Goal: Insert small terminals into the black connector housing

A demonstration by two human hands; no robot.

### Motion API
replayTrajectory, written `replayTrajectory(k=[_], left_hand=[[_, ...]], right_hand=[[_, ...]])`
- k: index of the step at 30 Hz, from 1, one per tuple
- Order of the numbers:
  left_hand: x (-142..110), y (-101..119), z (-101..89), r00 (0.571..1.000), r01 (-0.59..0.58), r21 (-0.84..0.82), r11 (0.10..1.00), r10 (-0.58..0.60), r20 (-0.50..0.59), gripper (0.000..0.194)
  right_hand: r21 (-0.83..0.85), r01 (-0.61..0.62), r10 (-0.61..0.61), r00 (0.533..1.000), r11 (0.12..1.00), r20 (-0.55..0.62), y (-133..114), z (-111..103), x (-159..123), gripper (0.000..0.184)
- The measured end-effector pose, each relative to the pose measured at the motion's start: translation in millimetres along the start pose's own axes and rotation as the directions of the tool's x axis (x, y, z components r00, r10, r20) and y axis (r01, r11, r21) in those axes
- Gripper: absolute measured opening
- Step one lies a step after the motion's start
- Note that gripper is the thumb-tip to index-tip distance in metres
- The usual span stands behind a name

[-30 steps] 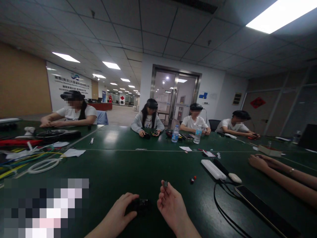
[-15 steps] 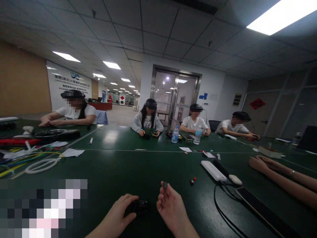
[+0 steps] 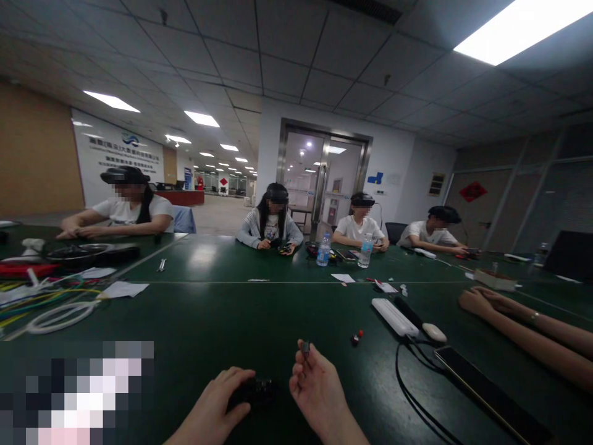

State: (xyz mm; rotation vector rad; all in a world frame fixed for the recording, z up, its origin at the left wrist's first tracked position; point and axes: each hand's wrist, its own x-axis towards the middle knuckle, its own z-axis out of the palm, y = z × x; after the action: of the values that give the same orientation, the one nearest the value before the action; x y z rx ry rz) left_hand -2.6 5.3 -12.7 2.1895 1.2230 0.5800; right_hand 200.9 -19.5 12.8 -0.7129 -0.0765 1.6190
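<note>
My left hand (image 3: 220, 402) curves round the left end of a small black device (image 3: 260, 392) that lies on the dark green table (image 3: 185, 340). Thumb and fingers sit on either side of it, and the palm hides part of it. Raised just to the right, my right hand (image 3: 319, 386) has its palm turned up and pinches a small grey piece (image 3: 304, 348) between thumb and forefinger. That piece is too small to name. A small red and black part (image 3: 356, 337) lies on the table beyond my right hand.
To the right lie a white power strip (image 3: 393, 316), black cables, a phone (image 3: 486, 386) and another person's forearms (image 3: 519, 327). Coloured wires (image 3: 55, 303) and papers are at left. Several people sit opposite, near two water bottles (image 3: 323, 250).
The camera view has shifted slightly, so the table things appear a little further left. Both hands keep nearly the same pose and hold.
</note>
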Motion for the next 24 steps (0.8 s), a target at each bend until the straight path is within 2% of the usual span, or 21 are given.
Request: replayTrajectory(k=[24], left_hand=[[1.4, -5.9, 4.9, 1.0, 0.008, 0.04, 0.999, -0.007, -0.023, 0.041]], right_hand=[[0.019, 0.007, -0.007, 0.999, 1.0, -0.033, -3.7, 1.2, 0.4, 0.016]])
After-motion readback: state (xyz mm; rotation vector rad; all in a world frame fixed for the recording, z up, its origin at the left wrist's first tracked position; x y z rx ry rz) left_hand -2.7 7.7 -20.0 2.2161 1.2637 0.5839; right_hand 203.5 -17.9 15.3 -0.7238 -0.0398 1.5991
